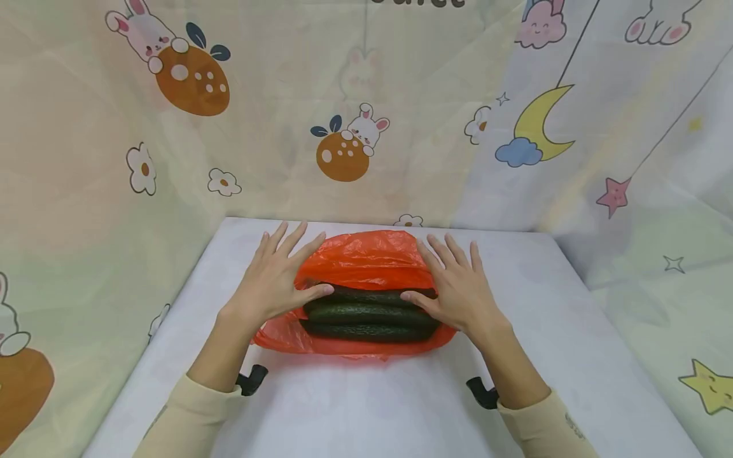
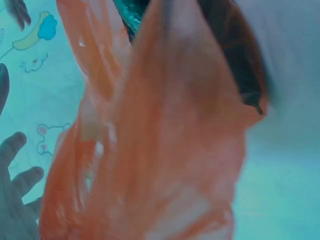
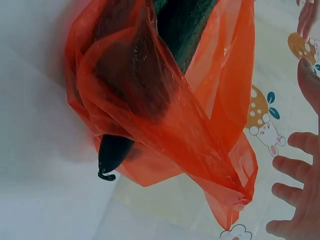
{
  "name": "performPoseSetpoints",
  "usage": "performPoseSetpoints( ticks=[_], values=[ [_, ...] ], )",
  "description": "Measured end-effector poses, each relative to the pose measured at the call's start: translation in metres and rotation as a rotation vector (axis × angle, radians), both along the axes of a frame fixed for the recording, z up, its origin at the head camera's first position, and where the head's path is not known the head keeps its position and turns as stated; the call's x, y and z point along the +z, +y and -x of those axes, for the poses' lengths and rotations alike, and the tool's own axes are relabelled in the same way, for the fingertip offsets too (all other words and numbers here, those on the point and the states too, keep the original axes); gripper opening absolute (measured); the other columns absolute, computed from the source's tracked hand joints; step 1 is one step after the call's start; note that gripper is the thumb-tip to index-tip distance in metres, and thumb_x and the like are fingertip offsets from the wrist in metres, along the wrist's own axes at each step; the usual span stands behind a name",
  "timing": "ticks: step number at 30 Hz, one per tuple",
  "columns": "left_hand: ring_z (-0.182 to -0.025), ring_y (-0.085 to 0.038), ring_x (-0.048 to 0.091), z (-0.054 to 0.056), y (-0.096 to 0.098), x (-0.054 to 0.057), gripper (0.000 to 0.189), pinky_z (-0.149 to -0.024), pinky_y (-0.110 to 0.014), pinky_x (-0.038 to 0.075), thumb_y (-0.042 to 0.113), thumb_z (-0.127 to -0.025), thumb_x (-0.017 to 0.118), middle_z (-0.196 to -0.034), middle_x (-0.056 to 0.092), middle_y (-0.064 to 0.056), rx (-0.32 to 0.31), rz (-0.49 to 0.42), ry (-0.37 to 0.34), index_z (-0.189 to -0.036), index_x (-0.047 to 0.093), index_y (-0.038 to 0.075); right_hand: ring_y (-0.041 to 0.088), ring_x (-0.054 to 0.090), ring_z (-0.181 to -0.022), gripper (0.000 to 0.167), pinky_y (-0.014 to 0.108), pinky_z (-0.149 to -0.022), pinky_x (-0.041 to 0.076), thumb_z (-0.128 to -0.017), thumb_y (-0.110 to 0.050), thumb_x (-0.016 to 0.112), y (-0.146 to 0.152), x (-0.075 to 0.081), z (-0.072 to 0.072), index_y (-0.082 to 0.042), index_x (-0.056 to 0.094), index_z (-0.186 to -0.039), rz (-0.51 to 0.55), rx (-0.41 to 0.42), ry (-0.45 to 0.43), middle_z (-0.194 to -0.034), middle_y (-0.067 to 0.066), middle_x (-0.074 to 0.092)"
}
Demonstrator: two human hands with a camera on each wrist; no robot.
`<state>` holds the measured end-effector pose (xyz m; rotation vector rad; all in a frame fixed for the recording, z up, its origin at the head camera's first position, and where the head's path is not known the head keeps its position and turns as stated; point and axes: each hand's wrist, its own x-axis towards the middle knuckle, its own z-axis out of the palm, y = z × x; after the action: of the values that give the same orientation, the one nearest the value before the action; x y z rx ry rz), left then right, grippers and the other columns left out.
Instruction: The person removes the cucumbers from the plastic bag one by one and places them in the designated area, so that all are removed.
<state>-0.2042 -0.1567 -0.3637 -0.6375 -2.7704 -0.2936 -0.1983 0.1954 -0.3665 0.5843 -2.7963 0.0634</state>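
Note:
A thin red-orange plastic bag (image 1: 366, 257) lies spread on the table, its mouth laid open. Inside it, three dark green cucumbers (image 1: 369, 313) rest side by side, lengthwise across the view. My left hand (image 1: 266, 283) is over the bag's left end, fingers spread and thumb reaching toward the cucumbers. Mirroring it, my right hand (image 1: 464, 296) spreads over the right end. Neither hand grips anything. The right wrist view shows a cucumber tip (image 3: 115, 152) poking out of the bag. Through the film in the left wrist view, another cucumber end (image 2: 242, 65) shows.
A white-covered table (image 1: 366, 407) carries the bag. Printed cloth (image 1: 269, 140) with rabbits, flowers and stars hangs behind and at both sides. Black strap pieces (image 1: 252, 380) stick out at both wrists, beside beige sleeves (image 1: 191, 413).

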Motion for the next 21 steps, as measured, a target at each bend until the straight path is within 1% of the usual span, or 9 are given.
performPoseSetpoints(
  ticks=[3, 8, 11, 13, 15, 18, 21],
  values=[
    [-0.156, -0.045, 0.014, -0.003, -0.004, -0.004, 0.096, -0.122, -0.069, 0.012, 0.080, -0.084, 0.061, -0.170, 0.022, -0.011, 0.008, -0.022, -0.021, -0.162, 0.031, 0.034, 0.041, 0.022, -0.154, 0.102, 0.072, -0.121, 0.007, -0.084, -0.076, 0.063, 0.000, -0.003, 0.000, -0.020, 0.029, -0.163, 0.010, 0.014, -0.002, -0.166, 0.012, 0.032],
    [-0.155, -0.046, 0.017, -0.009, -0.013, -0.011, 0.095, -0.120, -0.072, 0.015, 0.079, -0.083, 0.062, -0.170, 0.023, -0.011, 0.020, -0.080, -0.084, -0.162, 0.031, 0.037, 0.042, 0.026, -0.153, 0.102, 0.071, -0.122, 0.011, -0.085, -0.075, 0.063, -0.002, -0.010, -0.003, -0.020, 0.027, -0.164, 0.027, 0.056, -0.001, -0.164, 0.011, 0.035],
    [-0.153, -0.046, 0.023, -0.012, -0.019, -0.015, 0.093, -0.116, -0.073, 0.026, 0.079, -0.084, 0.062, -0.170, 0.025, -0.010, 0.040, -0.114, -0.127, -0.162, 0.030, 0.038, 0.042, 0.028, -0.152, 0.101, 0.069, -0.122, 0.014, -0.086, -0.073, 0.064, -0.004, -0.013, -0.004, -0.019, 0.028, -0.164, 0.058, 0.096, -0.003, -0.163, 0.012, 0.038],
    [-0.151, -0.045, 0.027, -0.013, -0.024, -0.016, 0.093, -0.111, -0.074, 0.033, 0.079, -0.085, 0.061, -0.170, 0.025, -0.009, 0.056, -0.146, -0.163, -0.162, 0.030, 0.038, 0.039, 0.031, -0.151, 0.099, 0.065, -0.123, 0.020, -0.087, -0.071, 0.065, -0.005, -0.016, -0.004, -0.017, 0.031, -0.163, 0.097, 0.134, -0.010, -0.162, 0.012, 0.039],
    [-0.151, -0.043, 0.029, -0.014, -0.029, -0.017, 0.092, -0.106, -0.075, 0.038, 0.078, -0.085, 0.062, -0.170, 0.023, -0.006, 0.072, -0.188, -0.216, -0.162, 0.030, 0.040, 0.036, 0.034, -0.150, 0.097, 0.060, -0.122, 0.028, -0.089, -0.068, 0.066, -0.006, -0.019, -0.005, -0.016, 0.031, -0.163, 0.138, 0.173, -0.025, -0.162, 0.011, 0.039],
    [-0.151, -0.041, 0.030, -0.015, -0.037, -0.021, 0.091, -0.105, -0.076, 0.038, 0.077, -0.085, 0.063, -0.170, 0.023, -0.005, 0.077, -0.245, -0.293, -0.161, 0.029, 0.042, 0.032, 0.037, -0.149, 0.096, 0.054, -0.118, 0.038, -0.090, -0.065, 0.068, -0.009, -0.023, -0.009, -0.017, 0.030, -0.163, 0.190, 0.212, -0.082, -0.163, 0.010, 0.037],
    [-0.150, -0.041, 0.032, -0.017, -0.042, -0.026, 0.090, -0.107, -0.074, 0.037, 0.072, -0.085, 0.068, -0.169, 0.025, -0.006, 0.055, -0.295, -0.351, -0.161, 0.031, 0.040, 0.031, 0.038, -0.148, 0.094, 0.053, -0.114, 0.043, -0.089, -0.062, 0.071, -0.012, -0.028, -0.012, -0.019, 0.031, -0.163, 0.219, 0.223, -0.138, -0.161, 0.009, 0.039]
  ],
)
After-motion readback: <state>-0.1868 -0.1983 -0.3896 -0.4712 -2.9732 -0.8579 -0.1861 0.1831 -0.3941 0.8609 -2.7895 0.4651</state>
